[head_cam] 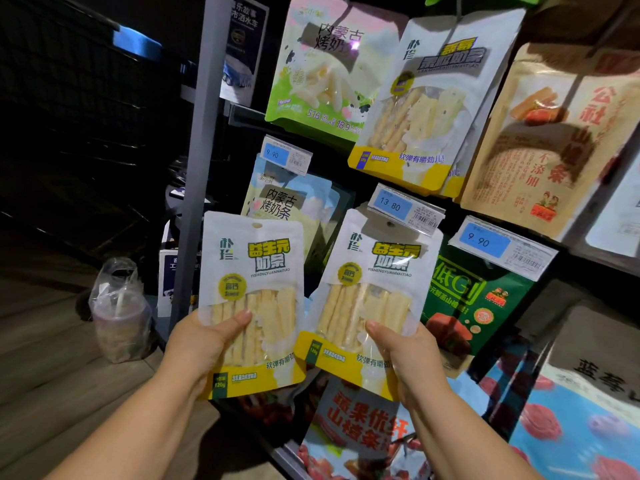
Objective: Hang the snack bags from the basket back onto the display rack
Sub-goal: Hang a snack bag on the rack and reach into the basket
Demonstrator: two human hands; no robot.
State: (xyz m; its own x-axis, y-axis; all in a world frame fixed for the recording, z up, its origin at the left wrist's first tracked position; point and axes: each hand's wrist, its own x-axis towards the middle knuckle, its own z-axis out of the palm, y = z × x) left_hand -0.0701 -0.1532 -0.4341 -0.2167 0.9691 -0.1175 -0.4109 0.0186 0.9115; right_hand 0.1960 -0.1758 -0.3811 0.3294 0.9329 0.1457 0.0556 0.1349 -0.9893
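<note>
My left hand (197, 344) grips a snack bag (256, 271) by its lower left edge, thumb across the front. My right hand (412, 355) grips a matching bag (374, 271) just beside it, its top behind a price tag (405, 207) on the display rack (201, 150).

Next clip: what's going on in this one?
A person stands at a display rack holding two matching white-and-yellow snack bags, one in each hand. The left hand grips the left bag by its lower edge, its hang hole free, in front of the rack. The right hand grips the right bag, whose top sits just under the 13.80 price tag; whether it is on a hook cannot be told. No basket is in view.
</note>
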